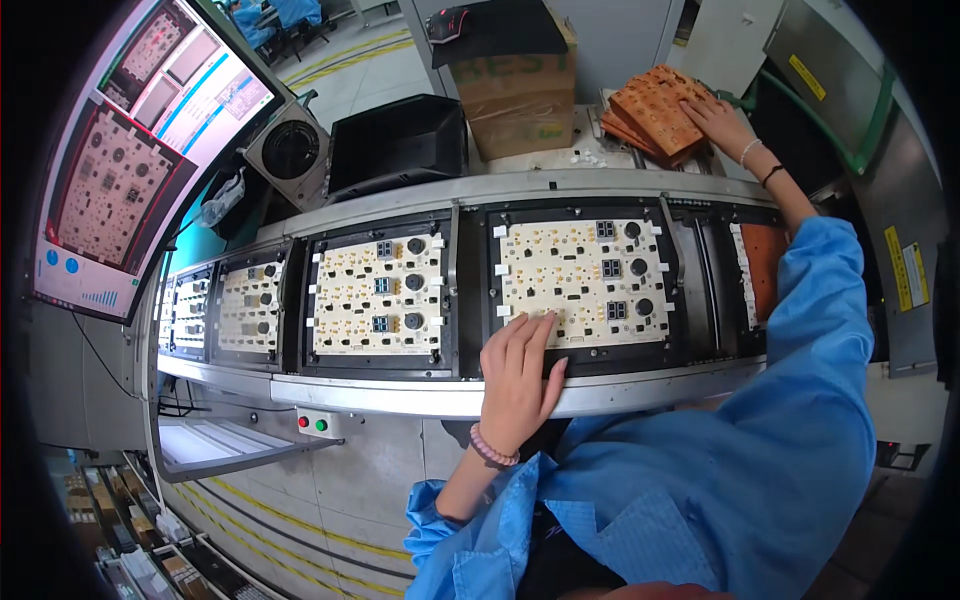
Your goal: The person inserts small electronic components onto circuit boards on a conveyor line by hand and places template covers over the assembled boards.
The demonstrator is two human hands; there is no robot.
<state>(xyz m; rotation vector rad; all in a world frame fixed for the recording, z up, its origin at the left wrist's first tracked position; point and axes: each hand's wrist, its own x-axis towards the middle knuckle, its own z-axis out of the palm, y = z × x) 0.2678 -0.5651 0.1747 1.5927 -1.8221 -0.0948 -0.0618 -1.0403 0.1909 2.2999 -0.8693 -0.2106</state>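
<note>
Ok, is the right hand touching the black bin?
No, the right hand is on the orange-brown boards, while the black bin stands apart, left of the cardboard box.

From here I see large green capitals (515, 66) across the cardboard box (515, 108), smaller green print (549, 131) below; yellow labels (807, 77) on grey machinery (912, 185); the monitor (150, 150) shows text too small to read.

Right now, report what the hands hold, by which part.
Left hand, on the cream board, holds nothing; right hand lies over brown panels, at their right edge, grip unclear.
</note>
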